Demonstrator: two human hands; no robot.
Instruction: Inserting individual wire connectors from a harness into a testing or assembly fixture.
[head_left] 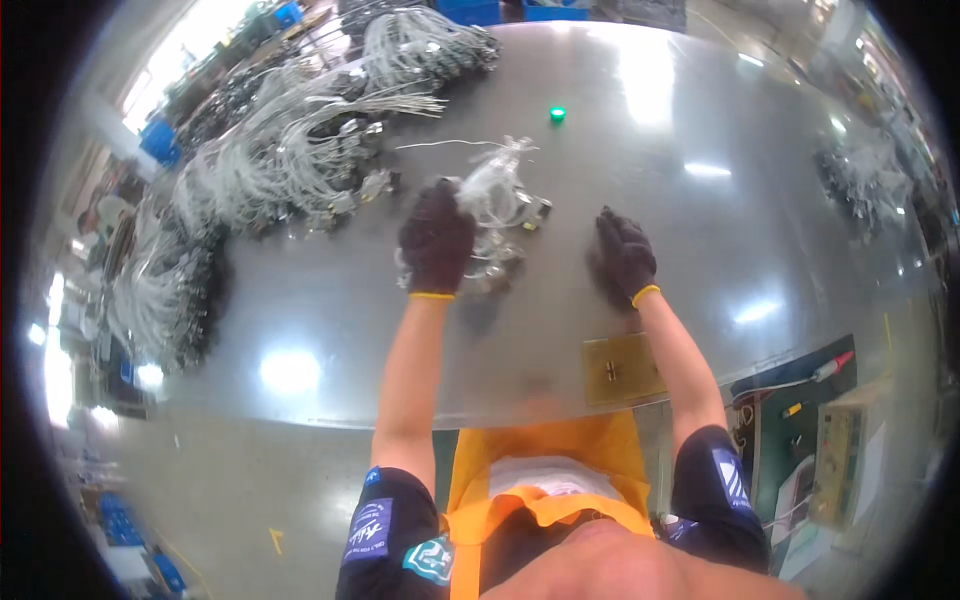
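Note:
I wear dark gloves with yellow cuffs. My left hand [436,240] rests on a clear plastic bag of wires and small metal parts [500,195] near the middle of a shiny metal table [330,310]; its fingers curl over the bag's near edge. My right hand [624,255] lies flat on the bare table surface to the right of the bag, fingers together, holding nothing. A thin white wire [440,144] trails left from the bag's far end.
Large heaps of grey-white cable assemblies [290,150] cover the table's left and far side. A green button [557,114] sits beyond the bag. A brass-coloured plate [620,368] lies at the near edge. More cables [860,180] at far right; a bench with equipment [840,460] lower right.

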